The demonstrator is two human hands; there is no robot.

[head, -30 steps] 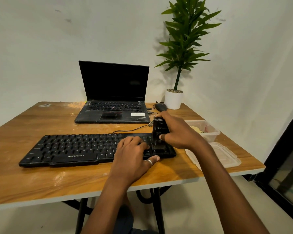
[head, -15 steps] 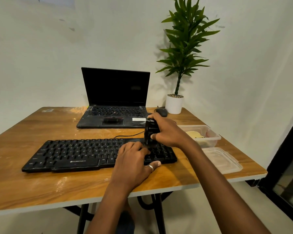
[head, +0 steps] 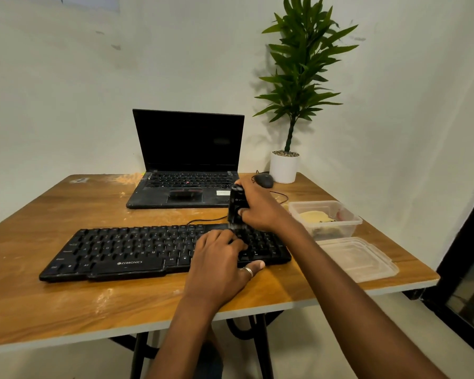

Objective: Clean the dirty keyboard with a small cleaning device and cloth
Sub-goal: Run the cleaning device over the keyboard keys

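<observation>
A black Zebronics keyboard (head: 126, 250) lies across the wooden table (head: 39, 305), dusted with pale specks. My right hand (head: 266, 209) grips a small black cleaning device (head: 236, 205) upright, its lower end on the keys at the keyboard's far edge, right of centre. My left hand (head: 219, 261) rests on the right part of the keyboard, fingers bent over the keys and the ringed thumb at the front edge. A yellow cloth (head: 314, 216) lies inside a clear plastic container (head: 350, 218) to the right.
An open black laptop (head: 186, 170) stands behind the keyboard, with a mouse (head: 263, 180) and a potted plant (head: 285, 166) at the back right. The container's lid (head: 367, 259) lies near the table's right front corner. Pale dust marks the tabletop.
My right hand has slid the device leftward along the keyboard's far rows. My left hand stays in place on the keys. The view has tilted upward.
</observation>
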